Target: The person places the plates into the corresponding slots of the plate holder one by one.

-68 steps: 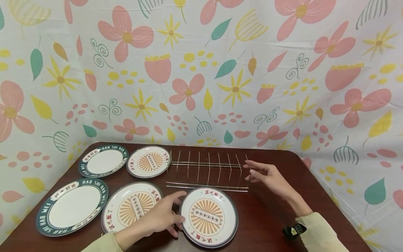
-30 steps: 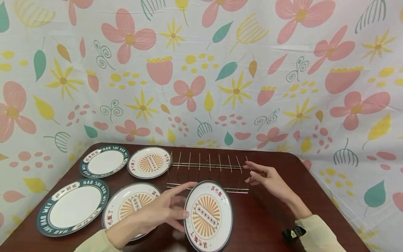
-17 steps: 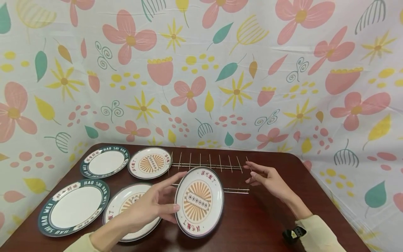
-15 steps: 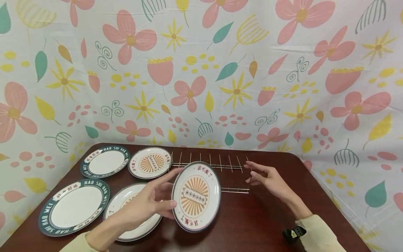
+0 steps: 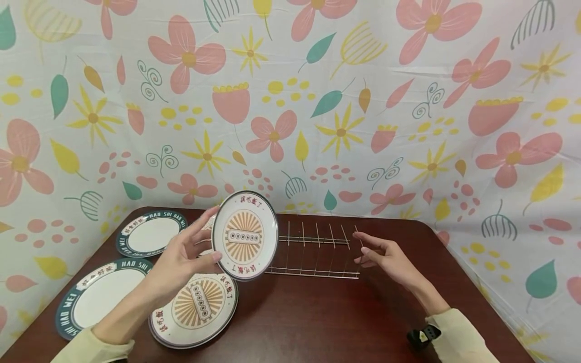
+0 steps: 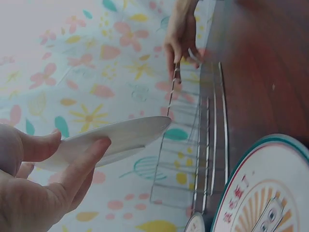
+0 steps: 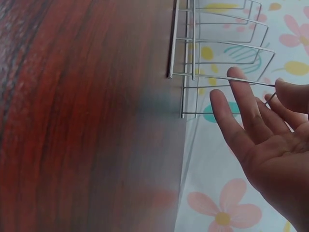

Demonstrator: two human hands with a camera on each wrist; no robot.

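My left hand (image 5: 183, 254) grips a white plate (image 5: 245, 235) by its left edge, thumb on the front face and fingers behind. The plate has an orange sunburst, red lettering and a dark rim, and is raised well off the table, tilted nearly upright. Edge-on in the left wrist view, the same plate (image 6: 120, 133) shows its pale underside. To its right, a wire plate rack (image 5: 313, 275) stands with its left end hidden behind the plate. My right hand (image 5: 386, 254) pinches the rack's right end wire between thumb and fingers, seen closely on the rack (image 7: 172, 43).
Below the held plate lies another sunburst plate (image 5: 199, 307) on the dark wooden table (image 5: 317, 322). Two green-rimmed plates, a near one (image 5: 102, 297) and a far one (image 5: 156, 234), lie at the left. A smaller sunburst plate is mostly hidden behind my left hand. Patterned cloth (image 5: 290, 101) hangs behind.
My left hand has lifted the sunburst plate off the front of the table, tipped it upright, and carried it up and to the left. The right hand has stayed on the rack's end.
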